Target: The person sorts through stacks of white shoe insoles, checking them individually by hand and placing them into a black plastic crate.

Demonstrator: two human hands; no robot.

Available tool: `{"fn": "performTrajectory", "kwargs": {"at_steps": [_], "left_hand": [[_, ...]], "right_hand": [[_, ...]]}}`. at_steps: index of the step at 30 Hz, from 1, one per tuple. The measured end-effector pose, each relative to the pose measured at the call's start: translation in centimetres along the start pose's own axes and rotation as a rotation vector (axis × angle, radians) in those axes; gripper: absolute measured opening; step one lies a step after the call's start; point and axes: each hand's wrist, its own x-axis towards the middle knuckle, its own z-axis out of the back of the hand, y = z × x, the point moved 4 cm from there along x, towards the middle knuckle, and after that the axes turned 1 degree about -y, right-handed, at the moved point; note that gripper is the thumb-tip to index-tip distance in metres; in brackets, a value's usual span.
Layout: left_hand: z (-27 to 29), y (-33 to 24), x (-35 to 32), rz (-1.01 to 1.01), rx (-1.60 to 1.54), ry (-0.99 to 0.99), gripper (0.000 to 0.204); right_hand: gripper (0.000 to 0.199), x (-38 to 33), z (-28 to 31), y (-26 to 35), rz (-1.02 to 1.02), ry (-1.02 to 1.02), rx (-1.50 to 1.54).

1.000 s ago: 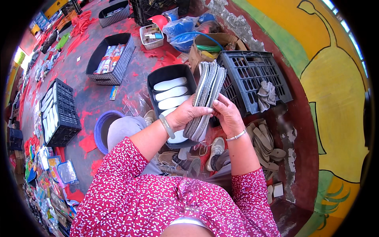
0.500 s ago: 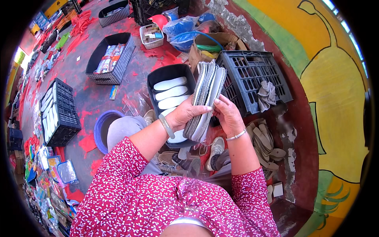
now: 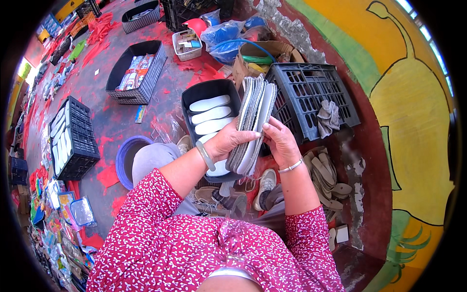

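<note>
Red-strewn floor (image 3: 113, 119) surrounds us; our left hand (image 3: 225, 141) clasps layered grey-and-white insoles (image 3: 254, 109) mid-length, our right hand (image 3: 283, 145) pinching their edge

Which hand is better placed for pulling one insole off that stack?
Probably the right hand: its fingertips are at the right edge of the stack, by the outermost insole. The left hand has its thumb across the stack, seemingly busy holding it.

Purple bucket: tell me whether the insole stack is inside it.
No, the left hand grips the insole stack to the right of the purple bucket.
</note>
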Motion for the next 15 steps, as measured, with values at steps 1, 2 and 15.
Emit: {"fn": "performTrajectory", "kwargs": {"at_steps": [1, 2, 15], "left_hand": [[-0.1, -0.1, 0.0, -0.005, 0.008, 0.000, 0.054], [-0.1, -0.1, 0.0, -0.010, 0.016, 0.000, 0.055], [1.8, 1.2, 0.1, 0.130, -0.188, -0.137, 0.046]], "right_hand": [[0.061, 0.0, 0.0, 0.0, -0.002, 0.000, -0.004], [0.061, 0.0, -0.1, 0.0, 0.008, 0.004, -0.006], [0.043, -0.8, 0.9, 0.4, 0.091, -0.096, 0.199]]}}
